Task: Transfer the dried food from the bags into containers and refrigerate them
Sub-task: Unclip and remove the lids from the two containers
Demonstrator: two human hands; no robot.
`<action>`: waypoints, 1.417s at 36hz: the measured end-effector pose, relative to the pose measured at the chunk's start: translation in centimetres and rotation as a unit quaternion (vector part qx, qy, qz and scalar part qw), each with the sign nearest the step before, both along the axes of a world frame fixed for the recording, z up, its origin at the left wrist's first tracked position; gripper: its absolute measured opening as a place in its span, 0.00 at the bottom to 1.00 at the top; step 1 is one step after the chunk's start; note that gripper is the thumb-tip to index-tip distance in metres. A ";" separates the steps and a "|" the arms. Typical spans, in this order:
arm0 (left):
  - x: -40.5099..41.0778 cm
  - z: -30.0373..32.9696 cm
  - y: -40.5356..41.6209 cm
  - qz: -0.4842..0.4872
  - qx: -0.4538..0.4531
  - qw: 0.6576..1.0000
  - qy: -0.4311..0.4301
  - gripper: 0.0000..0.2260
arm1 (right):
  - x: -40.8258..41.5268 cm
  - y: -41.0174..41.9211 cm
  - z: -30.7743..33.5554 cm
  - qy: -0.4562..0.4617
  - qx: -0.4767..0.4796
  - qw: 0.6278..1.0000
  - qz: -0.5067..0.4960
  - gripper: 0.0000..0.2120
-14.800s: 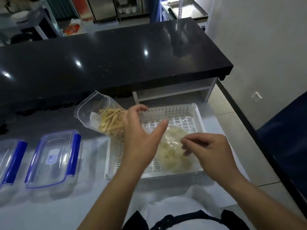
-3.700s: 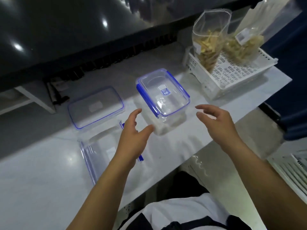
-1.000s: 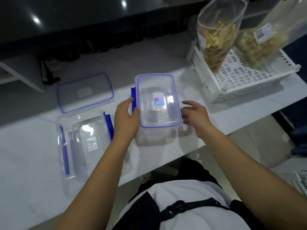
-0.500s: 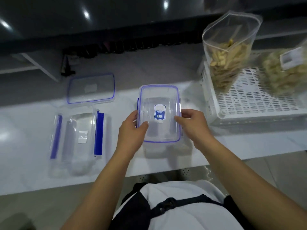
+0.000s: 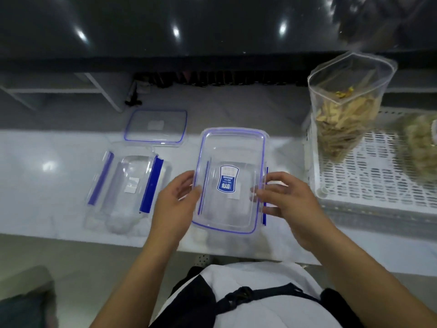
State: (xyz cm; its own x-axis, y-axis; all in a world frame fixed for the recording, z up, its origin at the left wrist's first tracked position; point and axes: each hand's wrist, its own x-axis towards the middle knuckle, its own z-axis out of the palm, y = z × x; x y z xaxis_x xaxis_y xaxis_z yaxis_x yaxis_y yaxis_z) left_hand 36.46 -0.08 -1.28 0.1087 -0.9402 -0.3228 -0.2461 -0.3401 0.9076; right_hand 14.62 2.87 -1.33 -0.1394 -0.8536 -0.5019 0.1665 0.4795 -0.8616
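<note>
A clear lid with a blue rim and a blue label [image 5: 229, 181] is raised a little off its clear container [image 5: 212, 240], whose blue side clips hang open. My left hand [image 5: 175, 204] grips the lid's left edge and my right hand [image 5: 288, 204] grips its right edge. To the left stands a second open container [image 5: 127, 185] with blue clips, its loose lid [image 5: 156, 125] lying behind it. An open clear bag of yellowish dried strips [image 5: 345, 114] stands in the white slotted tray [image 5: 373, 185], beside a bag of pale dried pieces [image 5: 421, 147].
The white counter [image 5: 47, 185] ends just in front of my body. A black raised countertop [image 5: 165, 27] overhangs the back, with a white shelf support [image 5: 104, 93] under it at the left. The tray fills the right side.
My view has tilted down and moved closer. Both hands have shifted from the container's side clips to the lid's edges, and the lid has come up off the container.
</note>
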 end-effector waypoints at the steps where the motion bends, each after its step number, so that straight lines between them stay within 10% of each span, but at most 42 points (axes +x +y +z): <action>1: 0.3 0.4 -0.2 0.012 -0.011 1.000 0.025 0.13 | -0.3 -0.5 1.1 -0.064 0.002 0.998 0.011 0.11; 5: 1.2 0.0 -1.0 0.041 -0.017 0.998 0.054 0.12 | -1.7 -3.8 5.0 -0.042 -0.097 0.993 0.052 0.12; 10: 1.3 -2.9 -0.7 -0.084 0.066 0.994 -0.040 0.22 | -1.9 -9.4 6.8 0.276 -0.245 0.920 0.129 0.15; 14: 1.0 -4.7 -0.2 -0.114 0.093 0.987 -0.068 0.26 | -0.5 -14.3 2.8 0.520 -0.211 0.799 0.219 0.13; 18: 1.1 -5.0 0.2 -0.119 0.108 0.987 -0.019 0.28 | 0.4 -17.3 -2.3 0.559 -0.117 0.765 0.297 0.13; 29: 2.7 -5.5 0.8 -0.143 0.125 0.981 0.048 0.30 | 1.8 -17.8 -4.6 0.489 -0.068 0.828 0.267 0.10; 51: 3.0 -0.7 -6.2 -0.383 -0.062 0.913 -0.122 0.22 | 0.8 4.1 0.0 0.345 -0.026 0.938 -0.019 0.22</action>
State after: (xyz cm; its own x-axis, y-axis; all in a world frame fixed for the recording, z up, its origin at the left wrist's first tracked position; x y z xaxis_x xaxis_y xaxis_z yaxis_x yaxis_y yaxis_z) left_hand 39.47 -6.26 -1.95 -0.5417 -0.7984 -0.2629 -0.5695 0.1187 0.8134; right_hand 15.43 6.95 -1.30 -0.4476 -0.8618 -0.2386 -0.4236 0.4394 -0.7921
